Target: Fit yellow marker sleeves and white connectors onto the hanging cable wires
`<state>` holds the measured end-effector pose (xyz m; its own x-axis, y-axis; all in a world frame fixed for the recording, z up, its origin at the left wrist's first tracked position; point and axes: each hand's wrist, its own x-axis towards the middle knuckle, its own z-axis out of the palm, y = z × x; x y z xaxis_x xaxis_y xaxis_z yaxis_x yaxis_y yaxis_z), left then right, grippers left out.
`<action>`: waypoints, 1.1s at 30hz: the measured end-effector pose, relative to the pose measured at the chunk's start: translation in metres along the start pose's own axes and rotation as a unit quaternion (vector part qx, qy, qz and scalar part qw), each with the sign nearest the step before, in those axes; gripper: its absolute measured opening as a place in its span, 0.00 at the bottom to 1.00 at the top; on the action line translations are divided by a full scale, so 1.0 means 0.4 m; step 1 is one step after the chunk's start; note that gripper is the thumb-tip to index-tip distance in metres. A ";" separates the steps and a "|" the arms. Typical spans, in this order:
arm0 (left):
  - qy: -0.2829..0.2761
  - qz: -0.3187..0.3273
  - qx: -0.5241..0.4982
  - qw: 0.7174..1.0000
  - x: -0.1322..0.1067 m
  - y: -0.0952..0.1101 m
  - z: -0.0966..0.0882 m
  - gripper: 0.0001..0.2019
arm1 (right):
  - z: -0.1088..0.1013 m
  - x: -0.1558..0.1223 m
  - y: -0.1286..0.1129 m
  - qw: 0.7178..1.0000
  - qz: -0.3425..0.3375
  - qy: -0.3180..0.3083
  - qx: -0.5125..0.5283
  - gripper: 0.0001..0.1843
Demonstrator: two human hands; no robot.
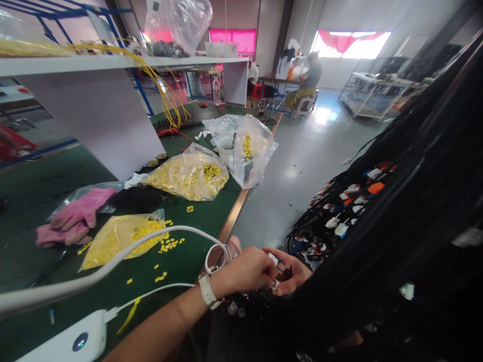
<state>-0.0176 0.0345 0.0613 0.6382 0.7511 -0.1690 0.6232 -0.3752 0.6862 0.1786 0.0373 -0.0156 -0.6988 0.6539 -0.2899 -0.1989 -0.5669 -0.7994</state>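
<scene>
My left hand (251,269), with a white watch (207,290) on its wrist, reaches past the table edge with its fingers closed. Facing it, my right hand (294,274) is curled round a white plastic connector (275,284) with thin coloured wires. A second white piece (272,258) shows between the hands, at the left fingertips. The fingers partly cover both pieces, so how they join cannot be made out. Black wire bundles (377,266) hang close to my right hand and hide its wrist. Many white and orange connectors (341,230) dangle from them.
Bags of yellow pieces (181,176) lie on the green table (204,221), with loose pieces around them. Pink gloves (81,211) lie left. A white cable (151,236) arches over the table near a power bank (75,339). Other people (311,75) sit far back.
</scene>
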 end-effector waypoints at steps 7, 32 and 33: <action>0.054 0.045 0.104 0.992 -0.007 0.024 0.007 0.11 | -0.017 0.015 0.003 0.999 -0.028 -0.034 0.007 0.49; 0.045 0.008 0.043 0.998 0.003 0.024 -0.002 0.08 | -0.031 0.014 0.010 0.999 -0.027 -0.039 0.021 0.47; 0.046 0.008 0.039 0.998 0.003 0.024 -0.001 0.08 | -0.030 0.014 0.009 0.999 -0.029 -0.038 0.023 0.47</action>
<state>-0.0109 0.0319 0.0680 0.6061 0.7902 -0.0911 0.6497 -0.4258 0.6297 0.1824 0.0449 -0.0265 -0.7357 0.6466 -0.2016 -0.2699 -0.5529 -0.7883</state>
